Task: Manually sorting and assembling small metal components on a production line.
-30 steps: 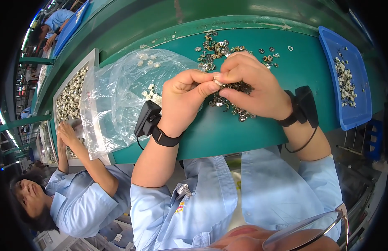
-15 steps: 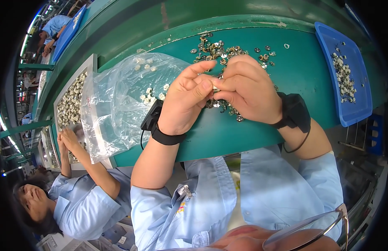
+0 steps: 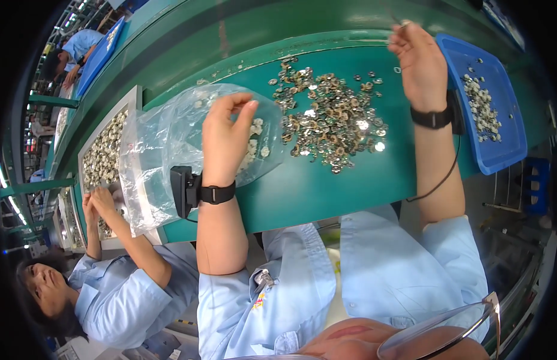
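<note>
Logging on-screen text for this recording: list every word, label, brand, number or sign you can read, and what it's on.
Clear plastic bag: faint reddish marks like handwriting, too blurred to read.
Light-blue shirt: small red-and-yellow emblem, too small to read.
I can make out no other text.

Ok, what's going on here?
A person works at a green table. Their left hand is over a clear plastic bag with small white pieces; the right hand is up near a blue tray, perhaps pinching something too small to make out. A loose pile of small metal parts lies between the two. A co-worker's hands are together at the left.
</note>
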A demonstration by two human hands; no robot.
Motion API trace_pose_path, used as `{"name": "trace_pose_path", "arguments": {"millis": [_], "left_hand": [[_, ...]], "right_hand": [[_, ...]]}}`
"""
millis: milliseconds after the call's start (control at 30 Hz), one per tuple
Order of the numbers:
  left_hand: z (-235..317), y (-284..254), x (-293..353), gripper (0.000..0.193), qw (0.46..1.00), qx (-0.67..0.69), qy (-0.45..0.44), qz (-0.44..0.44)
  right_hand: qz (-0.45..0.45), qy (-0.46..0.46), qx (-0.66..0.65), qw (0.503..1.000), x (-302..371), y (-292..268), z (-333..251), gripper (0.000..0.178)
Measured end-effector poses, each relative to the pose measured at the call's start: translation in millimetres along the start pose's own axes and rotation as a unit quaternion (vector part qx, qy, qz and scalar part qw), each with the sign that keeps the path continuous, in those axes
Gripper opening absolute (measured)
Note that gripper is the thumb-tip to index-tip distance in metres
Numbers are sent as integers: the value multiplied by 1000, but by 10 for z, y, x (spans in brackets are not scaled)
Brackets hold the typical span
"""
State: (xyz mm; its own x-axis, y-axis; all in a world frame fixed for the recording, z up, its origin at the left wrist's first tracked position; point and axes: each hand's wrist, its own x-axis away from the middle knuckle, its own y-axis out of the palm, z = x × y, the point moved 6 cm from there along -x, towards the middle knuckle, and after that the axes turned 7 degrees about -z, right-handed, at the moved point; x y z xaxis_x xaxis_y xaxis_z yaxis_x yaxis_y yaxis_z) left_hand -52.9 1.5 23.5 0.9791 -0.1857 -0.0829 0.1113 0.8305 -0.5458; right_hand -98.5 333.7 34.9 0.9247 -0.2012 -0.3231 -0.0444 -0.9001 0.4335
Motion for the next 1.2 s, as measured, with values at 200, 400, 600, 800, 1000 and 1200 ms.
{"name": "trace_pose_path", "arguments": {"millis": [200, 400, 600, 800, 1000, 1200], "left_hand": [[92, 68, 59, 24, 961, -263, 91, 1], [-26, 188, 54, 21, 970, -211, -51, -111], [16, 186, 44, 21, 987, -147, 17, -62], [37, 232, -2, 21, 999, 14, 44, -23], [57, 374, 16, 22, 973, 222, 28, -62], [136, 436, 68, 21, 942, 319, -16, -107]], "right_hand": [[334, -141, -161, 918, -59, -1527, -429, 39], [239, -29, -97, 966, -196, -1129, -75, 32], [-136, 95, 224, 960, 176, 374, 289, 22], [-396, -85, 513, 757, 629, 1018, 320, 19], [-474, -87, 549, 683, 725, 1128, 369, 12], [-428, -70, 473, 767, 679, 1118, 271, 7]]}}
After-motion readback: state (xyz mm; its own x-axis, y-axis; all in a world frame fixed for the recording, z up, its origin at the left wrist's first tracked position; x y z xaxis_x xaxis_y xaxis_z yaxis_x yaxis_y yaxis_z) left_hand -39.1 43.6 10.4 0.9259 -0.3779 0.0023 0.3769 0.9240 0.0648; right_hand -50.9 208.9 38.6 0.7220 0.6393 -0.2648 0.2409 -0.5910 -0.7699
